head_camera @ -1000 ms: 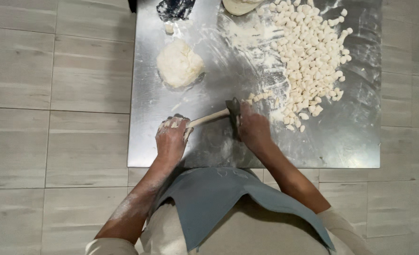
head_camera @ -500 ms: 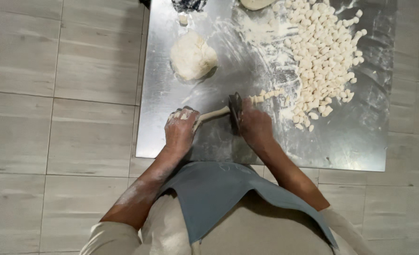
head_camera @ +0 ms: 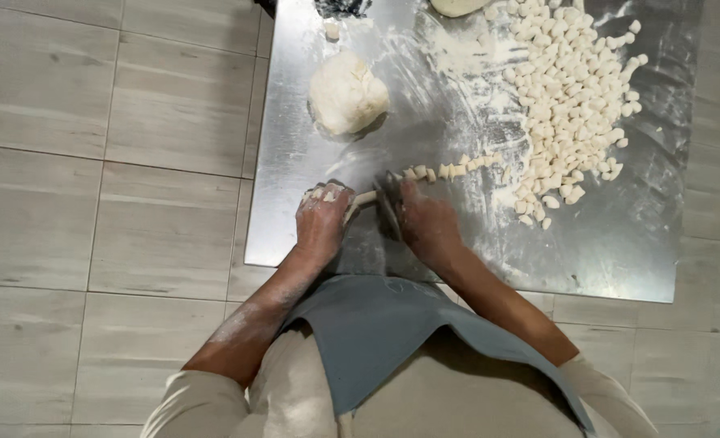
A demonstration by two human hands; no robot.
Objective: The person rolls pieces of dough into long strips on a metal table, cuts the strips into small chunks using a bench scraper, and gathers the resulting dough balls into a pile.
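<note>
Head view: my left hand (head_camera: 321,217) grips the pale dough rope (head_camera: 363,199); my right hand (head_camera: 425,221) clasps the dark scraper blade (head_camera: 387,209). I'd judge even, straight cuts work best on the floured steel counter (head_camera: 619,243).

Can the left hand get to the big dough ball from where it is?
Probably yes: bare table lies between the left hand and the dough ball, but the hand now holds the dough rope.
</note>
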